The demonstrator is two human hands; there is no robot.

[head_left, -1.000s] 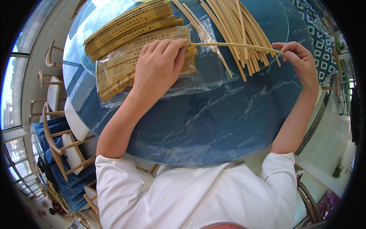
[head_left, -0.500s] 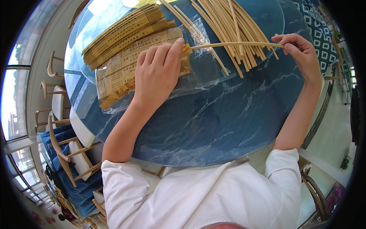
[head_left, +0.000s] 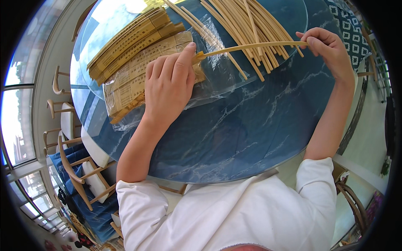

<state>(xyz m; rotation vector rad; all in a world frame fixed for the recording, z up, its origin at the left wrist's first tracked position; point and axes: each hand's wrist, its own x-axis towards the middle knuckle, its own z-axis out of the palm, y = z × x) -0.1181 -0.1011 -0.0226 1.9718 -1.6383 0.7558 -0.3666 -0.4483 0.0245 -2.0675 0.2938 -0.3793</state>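
Long pale wooden chopsticks and brown printed paper sleeves lie on a round blue marbled table. My left hand [head_left: 169, 83] rests on a sleeve on top of the flat stack of paper sleeves [head_left: 125, 94], its thumb near the sleeve's orange end [head_left: 199, 57]. From that end a chopstick [head_left: 251, 46] stretches to the right, slightly bowed. Its far tip is pinched between thumb and fingers of my right hand [head_left: 328, 48]. My left palm hides most of the sleeve, so how deep the chopstick sits in it cannot be seen.
Beyond the stick lies a fanned pile of chopsticks [head_left: 247, 25], with a few more on clear plastic wrap [head_left: 215, 77]. Folded bundles of sleeves [head_left: 130, 39] lie at the back left. The marbled table edge [head_left: 201, 182] curves before me; wooden chairs [head_left: 94, 180] stand at left.
The chopstick is a little straighter than before. My right hand has shifted slightly up and left in the picture, and the whole view has moved a little too.
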